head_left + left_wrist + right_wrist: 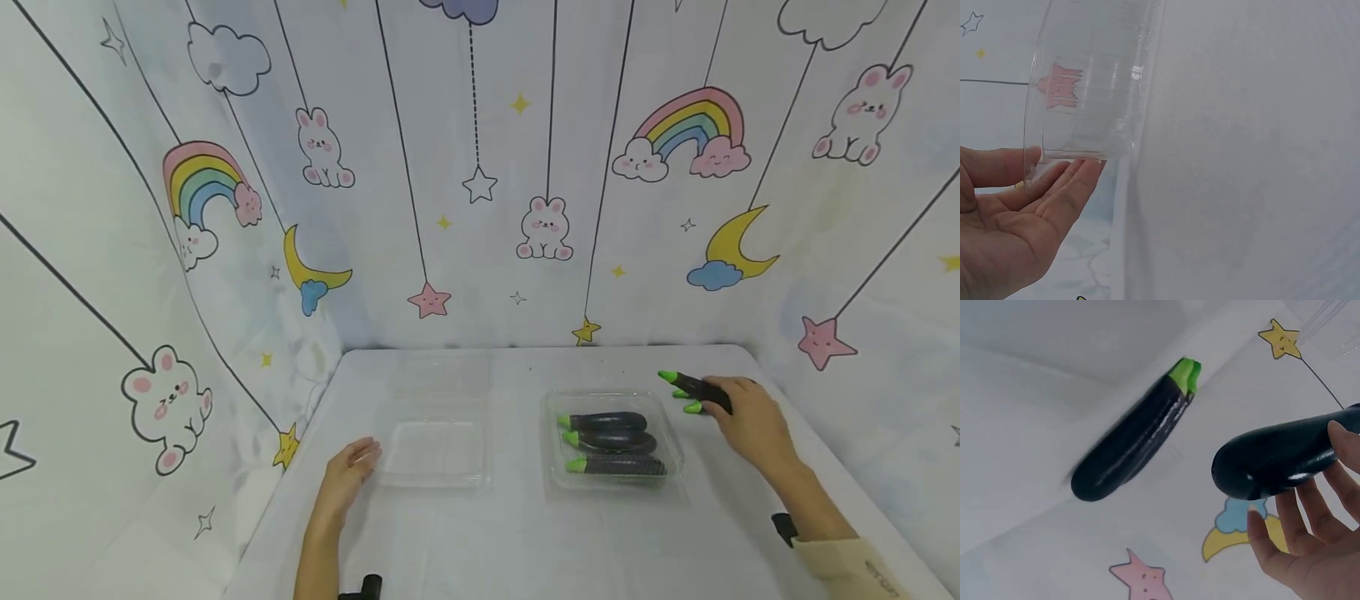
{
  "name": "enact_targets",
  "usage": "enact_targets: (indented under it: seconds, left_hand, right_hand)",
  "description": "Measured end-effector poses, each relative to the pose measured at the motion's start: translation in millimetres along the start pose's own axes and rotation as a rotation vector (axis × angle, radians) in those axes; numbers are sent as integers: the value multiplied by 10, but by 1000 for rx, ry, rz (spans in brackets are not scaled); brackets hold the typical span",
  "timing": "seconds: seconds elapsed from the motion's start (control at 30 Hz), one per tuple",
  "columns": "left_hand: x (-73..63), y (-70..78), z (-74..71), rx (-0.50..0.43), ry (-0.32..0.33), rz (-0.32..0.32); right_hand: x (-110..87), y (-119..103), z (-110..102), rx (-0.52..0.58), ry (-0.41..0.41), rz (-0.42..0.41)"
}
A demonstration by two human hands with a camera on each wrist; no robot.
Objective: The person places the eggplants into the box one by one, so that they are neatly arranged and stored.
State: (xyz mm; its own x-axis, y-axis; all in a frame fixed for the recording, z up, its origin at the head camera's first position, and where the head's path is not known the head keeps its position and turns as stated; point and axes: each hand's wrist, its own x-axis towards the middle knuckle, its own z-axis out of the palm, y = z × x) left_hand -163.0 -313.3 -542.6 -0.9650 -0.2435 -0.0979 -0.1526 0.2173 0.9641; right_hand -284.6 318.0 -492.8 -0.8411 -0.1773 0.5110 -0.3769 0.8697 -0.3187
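Note:
My left hand (348, 473) is at the left side of a clear plastic container (437, 482). In the left wrist view the thumb and fingers pinch its rim (1034, 125) and side. My right hand (753, 423) grips a dark eggplant (703, 390) with a bright green stem, held over the right part of the table. Seen from the right wrist, the thumb and fingers wrap round the eggplant (1272, 461), its rounded end pointing out. Two more eggplants (1129, 440) lie side by side on the table, partly hidden behind the right hand in the head view.
Between the hands stands a second clear container (551, 479) with three eggplants (611, 440) in it, stems to the left. The left container's transparent lid (441, 375) lies toward the back. A white cloth covers the table (525, 550); a printed curtain (495, 250) surrounds it.

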Motion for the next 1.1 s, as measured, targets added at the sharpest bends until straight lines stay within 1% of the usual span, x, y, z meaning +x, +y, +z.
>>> enact_targets:
  seconds: [0.13, 0.27, 0.47, 0.63, 0.77, 0.97, 1.1]
  left_hand:
    - [-6, 3, 13, -16, -23, 13]
    - [-14, 17, 36, -31, -30, 21]
    - [-28, 28, 104, -23, -39, 35]
    - [-43, 39, 160, -25, -38, 44]
    - [-41, 46, 196, -34, -57, 60]
    - [-18, 29, 226, -48, -62, 55]
    - [-16, 26, 226, -44, -73, 75]
  right_hand:
    - [20, -160, -45, 22, -13, -5]
    - [46, -308, -75, 45, -38, 5]
    - [102, -544, -92, 73, -69, 9]
    - [145, -734, -75, 101, -121, 5]
    - [161, -870, -48, 120, -157, 2]
    - [192, -1077, 4, 153, -182, -15]
    - [240, -1215, 60, 162, -189, -43]
